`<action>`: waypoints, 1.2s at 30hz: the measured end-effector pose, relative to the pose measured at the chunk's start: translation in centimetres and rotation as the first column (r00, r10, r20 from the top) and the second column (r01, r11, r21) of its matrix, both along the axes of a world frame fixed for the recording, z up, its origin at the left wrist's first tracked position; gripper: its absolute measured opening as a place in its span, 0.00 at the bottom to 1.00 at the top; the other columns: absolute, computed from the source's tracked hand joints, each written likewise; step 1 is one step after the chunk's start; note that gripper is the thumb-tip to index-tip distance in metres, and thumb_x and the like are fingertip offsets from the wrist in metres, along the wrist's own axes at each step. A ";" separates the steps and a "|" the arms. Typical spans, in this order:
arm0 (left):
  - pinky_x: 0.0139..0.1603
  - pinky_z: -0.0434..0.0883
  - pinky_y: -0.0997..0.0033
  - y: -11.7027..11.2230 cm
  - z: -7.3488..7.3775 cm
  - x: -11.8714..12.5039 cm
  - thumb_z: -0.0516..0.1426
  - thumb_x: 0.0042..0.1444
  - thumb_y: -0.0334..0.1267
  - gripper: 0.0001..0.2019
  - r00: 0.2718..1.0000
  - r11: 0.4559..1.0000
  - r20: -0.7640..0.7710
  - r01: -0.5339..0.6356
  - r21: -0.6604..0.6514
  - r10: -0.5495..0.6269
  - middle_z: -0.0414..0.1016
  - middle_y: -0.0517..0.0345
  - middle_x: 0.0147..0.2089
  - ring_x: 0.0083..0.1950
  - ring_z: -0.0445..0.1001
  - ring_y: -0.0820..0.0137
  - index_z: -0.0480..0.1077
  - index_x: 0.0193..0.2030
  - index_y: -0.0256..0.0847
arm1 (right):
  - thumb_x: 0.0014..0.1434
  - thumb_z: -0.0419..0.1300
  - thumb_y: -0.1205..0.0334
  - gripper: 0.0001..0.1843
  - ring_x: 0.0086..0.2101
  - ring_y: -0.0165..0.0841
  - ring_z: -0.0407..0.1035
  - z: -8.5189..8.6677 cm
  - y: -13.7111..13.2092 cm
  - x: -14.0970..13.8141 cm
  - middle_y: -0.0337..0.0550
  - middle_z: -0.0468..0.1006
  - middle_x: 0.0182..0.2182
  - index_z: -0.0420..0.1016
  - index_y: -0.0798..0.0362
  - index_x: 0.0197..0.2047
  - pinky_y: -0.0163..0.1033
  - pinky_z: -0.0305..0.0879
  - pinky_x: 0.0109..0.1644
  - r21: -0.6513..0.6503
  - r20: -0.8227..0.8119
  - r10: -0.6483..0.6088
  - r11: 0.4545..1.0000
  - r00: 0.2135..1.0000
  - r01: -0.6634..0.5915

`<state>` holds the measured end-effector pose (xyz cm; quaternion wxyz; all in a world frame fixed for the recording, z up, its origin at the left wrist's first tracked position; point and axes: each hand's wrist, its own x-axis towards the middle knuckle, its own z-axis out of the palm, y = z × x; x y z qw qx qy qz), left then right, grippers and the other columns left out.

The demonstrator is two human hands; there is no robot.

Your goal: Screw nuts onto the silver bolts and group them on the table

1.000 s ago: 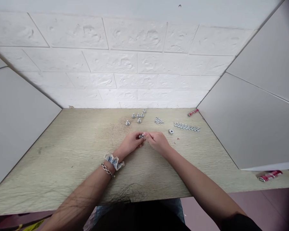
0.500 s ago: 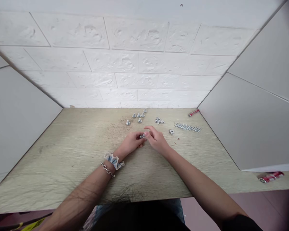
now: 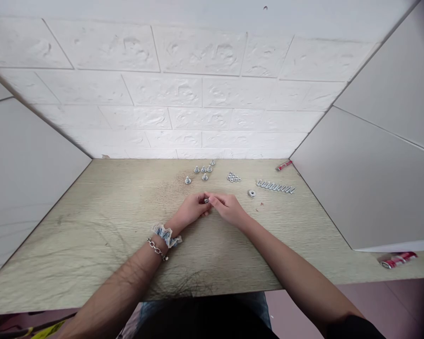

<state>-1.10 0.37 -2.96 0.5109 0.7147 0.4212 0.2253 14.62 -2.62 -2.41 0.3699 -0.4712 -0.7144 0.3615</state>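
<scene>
My left hand (image 3: 192,210) and my right hand (image 3: 229,208) meet fingertip to fingertip over the middle of the wooden table (image 3: 102,235). Both are closed in a pinch on a small metal bolt assembly (image 3: 206,200) held between them. A scrunchie and a chain bracelet sit on my left wrist. Just beyond the hands lie a cluster of assembled bolts (image 3: 202,171), a small pile of nuts (image 3: 233,177), a lone washer (image 3: 251,193) and a row of bolts (image 3: 275,187).
White panels wall the table on the left and right, with a white brick wall behind. A red pen-like object (image 3: 283,165) lies at the back right corner. Another red object (image 3: 396,259) lies at the right front edge.
My right hand's fingers lifted and spread slightly half a second ago, then closed back down on the small part. The hands stayed in the same spot.
</scene>
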 end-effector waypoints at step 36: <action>0.24 0.61 0.78 -0.3 0.9 0.2 0.54 0.50 0.42 0.18 1.000 0.998 0.013 -0.009 -0.055 0.010 0.65 0.62 0.21 0.23 0.64 0.76 0.70 0.46 0.36 | 0.59 0.45 0.48 0.23 0.24 0.29 0.63 0.0 -0.2 -0.5 0.38 0.70 0.19 0.74 0.56 0.32 0.32 0.58 0.30 -0.053 -0.076 -0.193 0.981 0.978 0.189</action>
